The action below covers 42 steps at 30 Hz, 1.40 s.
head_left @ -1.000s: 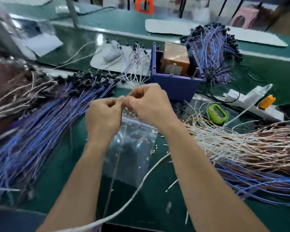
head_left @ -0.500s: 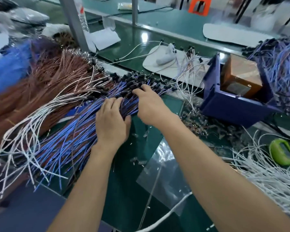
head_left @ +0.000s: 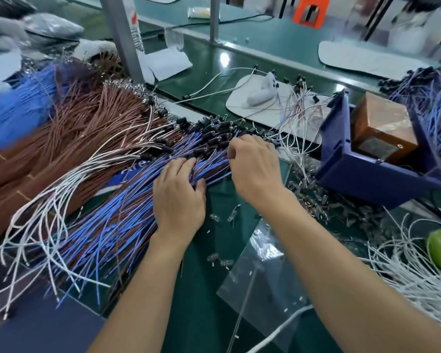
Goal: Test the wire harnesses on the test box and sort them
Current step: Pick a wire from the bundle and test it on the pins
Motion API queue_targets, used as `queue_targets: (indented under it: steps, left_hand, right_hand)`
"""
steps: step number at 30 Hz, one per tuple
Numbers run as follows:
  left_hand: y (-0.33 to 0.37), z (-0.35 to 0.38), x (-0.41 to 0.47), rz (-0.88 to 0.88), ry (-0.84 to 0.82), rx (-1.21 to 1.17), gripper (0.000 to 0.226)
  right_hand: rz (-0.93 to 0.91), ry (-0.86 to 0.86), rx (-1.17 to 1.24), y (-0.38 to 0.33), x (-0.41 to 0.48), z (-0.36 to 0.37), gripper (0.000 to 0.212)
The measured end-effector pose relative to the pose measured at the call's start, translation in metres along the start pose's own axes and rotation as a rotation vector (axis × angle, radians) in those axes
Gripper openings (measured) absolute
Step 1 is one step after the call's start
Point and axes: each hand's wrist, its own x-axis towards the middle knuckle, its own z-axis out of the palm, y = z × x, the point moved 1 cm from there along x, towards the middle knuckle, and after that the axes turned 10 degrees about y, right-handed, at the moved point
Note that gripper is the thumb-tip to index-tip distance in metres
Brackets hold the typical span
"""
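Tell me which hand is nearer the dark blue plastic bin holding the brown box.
Right. The right hand is on the blue wire bundle just left of the dark blue plastic bin; the left hand rests on the same bundle, farther left.

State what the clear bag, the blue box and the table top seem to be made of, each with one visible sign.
Clear bag: thin plastic film, probably; see-through, creased, glossy.
Blue box: likely hard moulded plastic; even colour, stiff walls.
Table top: seemingly a green rubber or vinyl mat; smooth, reflects a lamp.
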Motion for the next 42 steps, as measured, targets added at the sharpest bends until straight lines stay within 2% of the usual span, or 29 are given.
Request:
queue_targets:
  steps: [4,6,11,13,15,17,19,21,23,24,25,28,31,33,35,37,40,42]
  left_hand:
    - [0.005,-0.006,-0.008,0.102,0.106,-0.087,0.039]
    - [0.009,-0.008,-0.011,0.154,0.152,-0.168,0.032]
    - [0.017,-0.01,-0.009,0.122,0.082,-0.32,0.019]
    - [0.016,-0.012,-0.005,0.091,0.037,-0.361,0.018]
    - [0.018,-0.016,0.0,0.071,0.031,-0.419,0.017]
    - [0.024,-0.02,0.005,0.065,0.036,-0.489,0.018]
    - [0.033,-0.021,0.007,0.071,0.038,-0.53,0.018]
    - [0.042,-0.021,0.007,0.06,0.032,-0.556,0.018]
    - [0.048,-0.022,0.003,0.073,0.021,-0.561,0.018]
    - [0.05,-0.022,0.001,0.098,0.007,-0.549,0.017]
    - [0.052,-0.021,-0.001,0.127,-0.02,-0.534,0.017]
    - [0.055,-0.018,-0.006,0.192,-0.137,-0.501,0.021]
    - [0.052,-0.012,-0.011,0.116,-0.316,-0.602,0.024]
    - [0.046,-0.01,-0.009,0.004,-0.444,-0.67,0.023]
    - [0.037,-0.009,-0.006,-0.071,-0.531,-0.704,0.021]
    - [0.03,-0.014,-0.003,-0.097,-0.612,-0.707,0.019]
    - [0.02,-0.023,0.003,-0.062,-0.686,-0.572,0.023]
    - [0.012,-0.026,0.008,-0.025,-0.645,-0.433,0.032]
  right_hand:
    - [0.056,0.07,0.04,-0.002,0.001,-0.028,0.015]
    - [0.144,0.056,0.184,0.003,0.001,-0.044,0.008]
    - [0.412,-0.174,0.671,0.026,-0.005,-0.065,0.017]
    - [0.55,-0.239,0.934,0.04,-0.014,-0.071,0.018]
    - [0.667,-0.356,1.316,0.052,-0.027,-0.075,0.017]
    - [0.798,-0.417,1.698,0.056,-0.04,-0.077,0.029]
    - [0.984,-0.346,1.919,0.057,-0.047,-0.072,0.038]
    - [1.165,-0.19,2.143,0.055,-0.054,-0.064,0.051]
    - [1.18,-0.07,2.381,0.055,-0.06,-0.059,0.057]
    - [1.117,-0.06,2.424,0.054,-0.064,-0.059,0.056]
    - [1.057,-0.061,2.364,0.053,-0.066,-0.06,0.05]
    - [0.969,-0.007,1.957,0.051,-0.065,-0.064,0.026]
    - [0.938,0.134,1.687,0.055,-0.063,-0.075,0.019]
    - [0.971,0.234,1.718,0.06,-0.065,-0.085,0.027]
    - [1.091,0.315,1.83,0.068,-0.069,-0.09,0.038]
    - [1.17,0.313,1.949,0.073,-0.072,-0.092,0.035]
    - [1.197,0.371,2.036,0.085,-0.081,-0.094,0.029]
    - [1.189,0.435,2.032,0.096,-0.088,-0.102,0.025]
